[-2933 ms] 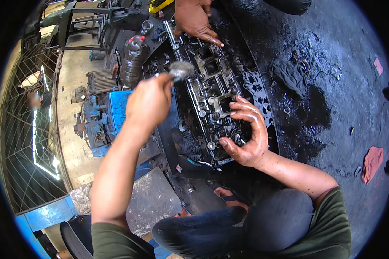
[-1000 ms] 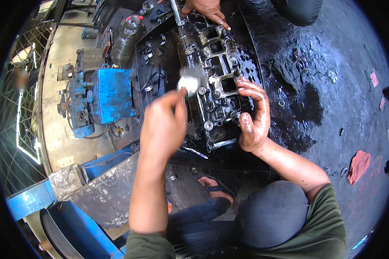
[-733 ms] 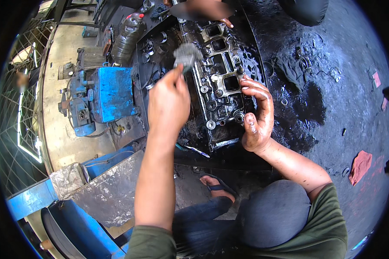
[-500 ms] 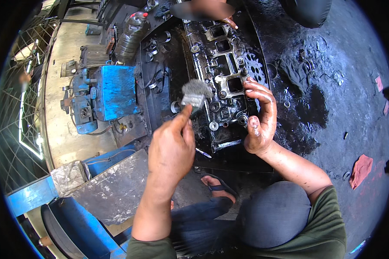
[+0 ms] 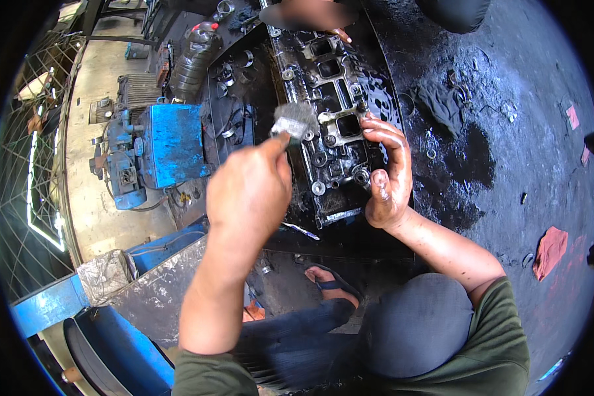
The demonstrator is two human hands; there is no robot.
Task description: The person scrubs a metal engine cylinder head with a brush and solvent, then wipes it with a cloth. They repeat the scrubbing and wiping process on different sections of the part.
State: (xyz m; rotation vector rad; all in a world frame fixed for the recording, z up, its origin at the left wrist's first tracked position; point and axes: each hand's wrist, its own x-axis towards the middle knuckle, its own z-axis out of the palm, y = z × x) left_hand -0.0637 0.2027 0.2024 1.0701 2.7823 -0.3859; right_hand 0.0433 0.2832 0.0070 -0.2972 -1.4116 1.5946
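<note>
My left hand (image 5: 247,188) is closed on the handle of a paintbrush (image 5: 294,122). Its grey bristles, blurred by motion, are over the left edge of a cylinder head (image 5: 340,96). This oily metal part has several square ports and lies lengthwise in a black tray (image 5: 376,249). On its right side rests my right hand (image 5: 393,168), fingertips against the metal, thumb apart, fingers loosely curved. Another person's hand (image 5: 336,30) touches the far end. A thin white and blue pen-like stick (image 5: 300,230) lies by the near end.
To the left stands a blue machine (image 5: 173,145), with a dark plastic bottle (image 5: 197,59) with a red cap behind it. Metal rings (image 5: 228,72) lie left of the cylinder head. Oil wets the floor on the right, near a dark rag (image 5: 442,105) and a red cloth (image 5: 550,253).
My left hand has moved up and left, carrying the brush farther along the cylinder head. My right hand keeps its place against the metal. The whole view has shifted slightly.
</note>
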